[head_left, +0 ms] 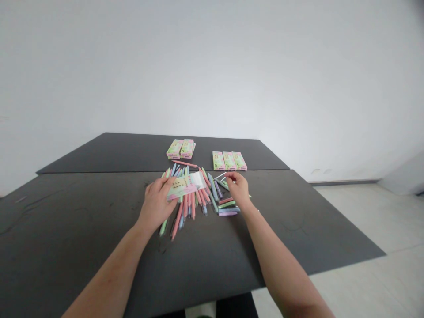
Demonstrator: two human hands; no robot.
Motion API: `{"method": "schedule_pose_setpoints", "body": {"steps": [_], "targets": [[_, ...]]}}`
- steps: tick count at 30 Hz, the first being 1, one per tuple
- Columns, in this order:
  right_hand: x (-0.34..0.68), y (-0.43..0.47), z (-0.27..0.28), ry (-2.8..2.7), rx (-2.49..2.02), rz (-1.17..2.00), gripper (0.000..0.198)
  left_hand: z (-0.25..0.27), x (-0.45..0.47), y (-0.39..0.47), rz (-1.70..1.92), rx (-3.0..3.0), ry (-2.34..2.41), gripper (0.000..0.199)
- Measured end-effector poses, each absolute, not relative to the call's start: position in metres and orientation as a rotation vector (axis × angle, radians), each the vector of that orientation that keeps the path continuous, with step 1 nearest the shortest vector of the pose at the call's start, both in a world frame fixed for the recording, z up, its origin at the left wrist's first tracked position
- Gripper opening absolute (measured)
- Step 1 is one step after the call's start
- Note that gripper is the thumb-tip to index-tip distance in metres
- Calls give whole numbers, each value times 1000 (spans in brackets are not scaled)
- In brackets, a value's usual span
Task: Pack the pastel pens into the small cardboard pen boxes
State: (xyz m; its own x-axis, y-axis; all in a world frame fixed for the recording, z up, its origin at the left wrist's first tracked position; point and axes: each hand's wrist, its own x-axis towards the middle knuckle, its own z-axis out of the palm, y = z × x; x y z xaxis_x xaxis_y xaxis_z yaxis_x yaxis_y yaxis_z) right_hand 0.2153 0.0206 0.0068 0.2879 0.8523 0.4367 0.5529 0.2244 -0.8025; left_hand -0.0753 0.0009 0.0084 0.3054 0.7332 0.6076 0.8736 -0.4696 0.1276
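Observation:
My left hand (pixel 158 198) is closed around a flat pink, green and yellow carton (pixel 181 186), held tilted above a heap of pens. The carton's white end flap (pixel 198 180) sticks out open toward the right. My right hand (pixel 237 187) has its thumb and fingers pinched together beside thin pale sticks (pixel 220 176); whether it grips them I cannot make out. Under the carton, pink pens (pixel 185 206) fan toward me, mixed with green and blue ones. Below my right wrist, a green pen (pixel 227 205) lies in a row with red, blue and purple pens.
Behind the heap stand stacked cartons (pixel 174 147) of the same print, and three more cartons (pixel 224 160) lie side by side to their right. A lone pink pen (pixel 184 163) lies crosswise. The dark table (pixel 82 212) ends before a white wall.

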Motion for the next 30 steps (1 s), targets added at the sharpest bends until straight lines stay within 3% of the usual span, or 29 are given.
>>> {"method": "schedule_pose_setpoints", "body": {"steps": [10, 30], "targets": [[190, 6, 6, -1978, -1851, 115, 28, 11, -74, 0, -930, -2317, -1484, 55], [184, 4, 7, -1913, -2083, 82, 23, 12, -74, 0, -910, -2329, -1519, 58]]}}
